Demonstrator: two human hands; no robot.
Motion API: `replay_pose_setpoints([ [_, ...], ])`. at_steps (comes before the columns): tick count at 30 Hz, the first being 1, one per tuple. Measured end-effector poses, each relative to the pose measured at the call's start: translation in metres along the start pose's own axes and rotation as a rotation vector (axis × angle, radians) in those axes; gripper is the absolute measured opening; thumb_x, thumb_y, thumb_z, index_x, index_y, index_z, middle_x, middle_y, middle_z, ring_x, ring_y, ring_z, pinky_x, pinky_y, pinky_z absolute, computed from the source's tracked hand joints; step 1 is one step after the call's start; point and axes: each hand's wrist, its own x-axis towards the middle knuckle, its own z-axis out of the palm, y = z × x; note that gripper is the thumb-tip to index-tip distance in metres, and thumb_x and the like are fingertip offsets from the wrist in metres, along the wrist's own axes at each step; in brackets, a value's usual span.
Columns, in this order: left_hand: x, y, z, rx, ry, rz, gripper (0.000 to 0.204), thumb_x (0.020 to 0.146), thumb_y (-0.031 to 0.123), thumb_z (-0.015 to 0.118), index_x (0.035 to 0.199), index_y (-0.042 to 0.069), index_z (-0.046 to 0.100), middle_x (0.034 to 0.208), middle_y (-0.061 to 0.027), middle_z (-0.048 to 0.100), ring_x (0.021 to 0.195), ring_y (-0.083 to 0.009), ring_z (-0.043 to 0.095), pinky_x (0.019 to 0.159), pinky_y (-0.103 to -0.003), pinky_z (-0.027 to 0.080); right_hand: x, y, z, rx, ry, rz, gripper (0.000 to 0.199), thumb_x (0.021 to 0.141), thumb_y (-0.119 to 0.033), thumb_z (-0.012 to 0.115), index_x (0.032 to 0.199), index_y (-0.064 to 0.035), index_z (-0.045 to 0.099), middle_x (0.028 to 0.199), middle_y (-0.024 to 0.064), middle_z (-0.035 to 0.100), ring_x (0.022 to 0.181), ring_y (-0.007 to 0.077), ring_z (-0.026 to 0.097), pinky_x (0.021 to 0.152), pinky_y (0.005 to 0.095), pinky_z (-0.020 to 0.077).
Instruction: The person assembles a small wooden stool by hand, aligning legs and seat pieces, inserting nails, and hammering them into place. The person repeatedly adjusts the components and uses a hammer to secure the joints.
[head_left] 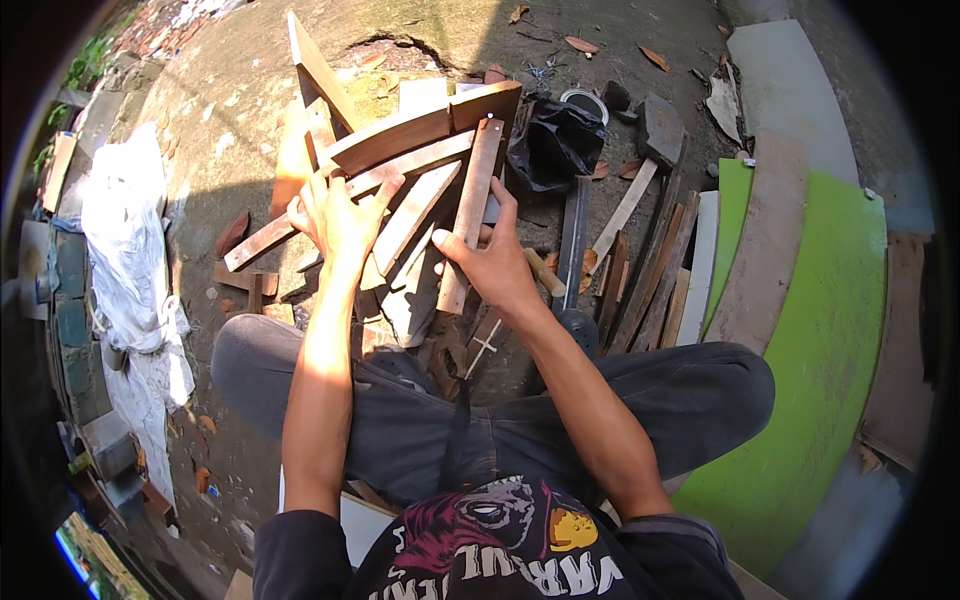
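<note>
Closest to the lens is my black printed shirt (500, 555), then my knees in grey trousers (690, 395), since I'm sitting cross-legged on the bare concrete ground (220, 130). Both forearms go straight out to a messy pile of wood scraps (420, 200) right in front of my legs.

My left hand (340, 222) is flat on top of the pile, fingers spread a bit and curled over a long curved brown slat (350, 195) that runs diagonally from lower left up to the right. Can't tell if the thumb is actually hooked under it, other bits hide that.

My right hand (490, 262) has a straight reddish-brown strip (470, 215) pinched between thumb and fingers around its lower middle. That strip stands almost upright in the picture, its top end touching a darker curved piece (430, 125) lying across the top of the pile.

Just right of the pile there's a hammer (640, 170) with a pale wooden handle, head pointing away from me, and a crumpled black plastic bag (555, 140) beside it. More planks (650, 280) lean in a row by my right knee, next to a big green curved board (830, 330). Off to my left lies some white sheeting (125, 230).
</note>
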Motion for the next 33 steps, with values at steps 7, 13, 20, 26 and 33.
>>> replay_pose_setpoints([
  [7, -0.001, -0.001, -0.003, -0.034, -0.041, -0.052, 0.088, 0.071, 0.076, 0.066, 0.106, -0.005, 0.068, 0.128, -0.0155, 0.055, 0.126, -0.0299, 0.046, 0.109, -0.053, 0.02, -0.002, -0.006, 0.0, -0.115, -0.006, 0.026, 0.095, 0.082, -0.011, 0.067, 0.153, -0.0086, 0.004, 0.11, 0.0224, 0.064, 0.098, 0.0275, 0.067, 0.086, 0.0392, 0.0533],
  [13, 0.001, -0.006, -0.006, -0.079, 0.002, 0.001, 0.081, 0.069, 0.071, 0.072, 0.104, -0.003, 0.068, 0.126, -0.0146, 0.055, 0.124, -0.0293, 0.044, 0.107, -0.051, 0.019, -0.006, -0.021, 0.002, -0.185, -0.002, 0.066, 0.094, 0.083, -0.01, 0.069, 0.151, -0.007, 0.004, 0.11, 0.0222, 0.063, 0.098, 0.0268, 0.067, 0.085, 0.0388, 0.0542],
  [20, 0.105, -0.082, -0.041, -0.444, -0.853, -0.393, 0.065, 0.086, 0.042, 0.066, 0.133, -0.002, 0.052, 0.128, -0.0241, 0.059, 0.125, -0.026, 0.054, 0.104, -0.036, 0.043, 0.021, -0.03, -0.003, 0.142, 0.069, 0.218, 0.086, 0.089, -0.021, 0.068, 0.149, -0.0017, 0.01, 0.108, 0.0176, 0.063, 0.088, 0.0227, 0.067, 0.076, 0.0397, 0.0574],
  [26, 0.118, -0.042, 0.024, -0.457, -0.795, -0.563, 0.059, 0.089, 0.054, 0.062, 0.12, 0.003, 0.067, 0.104, -0.0155, 0.071, 0.086, -0.0176, 0.066, 0.074, -0.032, 0.054, 0.076, -0.028, -0.043, 0.459, -0.008, 0.247, 0.085, 0.095, -0.055, 0.056, 0.148, -0.002, 0.016, 0.107, 0.0184, 0.06, 0.092, 0.0306, 0.067, 0.079, 0.0473, 0.0594],
  [33, 0.118, -0.108, 0.153, -1.212, -0.477, -0.369, 0.013, 0.083, 0.007, 0.062, 0.075, -0.002, 0.067, 0.08, -0.0084, 0.069, 0.062, -0.0129, 0.058, 0.058, -0.029, 0.047, 0.11, -0.049, -0.044, 0.383, -0.123, 0.324, 0.089, 0.086, -0.078, 0.044, 0.134, -0.0026, 0.038, 0.099, 0.0162, 0.056, 0.082, 0.0296, 0.064, 0.074, 0.0485, 0.0585],
])
